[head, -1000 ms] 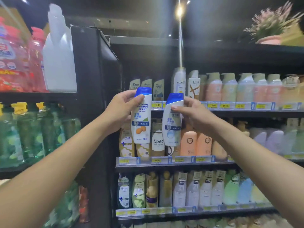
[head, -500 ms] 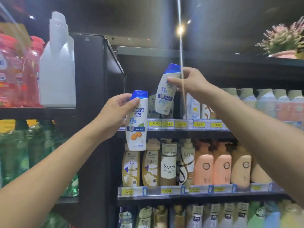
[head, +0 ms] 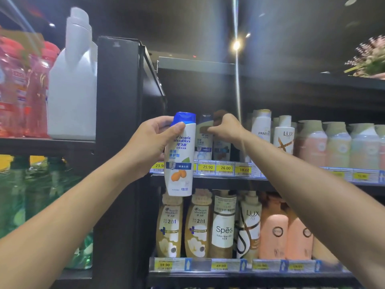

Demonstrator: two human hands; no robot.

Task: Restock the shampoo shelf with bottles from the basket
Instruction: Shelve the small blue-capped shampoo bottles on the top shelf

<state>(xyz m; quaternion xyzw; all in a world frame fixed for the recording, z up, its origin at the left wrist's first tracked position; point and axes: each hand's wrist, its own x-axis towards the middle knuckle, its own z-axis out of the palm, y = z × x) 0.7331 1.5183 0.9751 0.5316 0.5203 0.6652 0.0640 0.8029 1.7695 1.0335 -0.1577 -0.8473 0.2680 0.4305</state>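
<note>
Left hand [head: 152,142] grips shampoo bottle [head: 180,161] upright, long axis vertical, blue cap [head: 184,118] up. Right hand [head: 227,130] curls at a shelved bottle [head: 204,146]; grip cannot be told.

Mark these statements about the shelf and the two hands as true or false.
1. The left hand holds a blue-capped white bottle. True.
2. That bottle stands on a shelf. False: it is held upright in front of the upper shelf.
3. The right hand hangs empty at the person's side. False: its fingers curl on a shelf bottle on the upper shelf.
4. A Spes bottle stands on the lower shelf. True.
</note>
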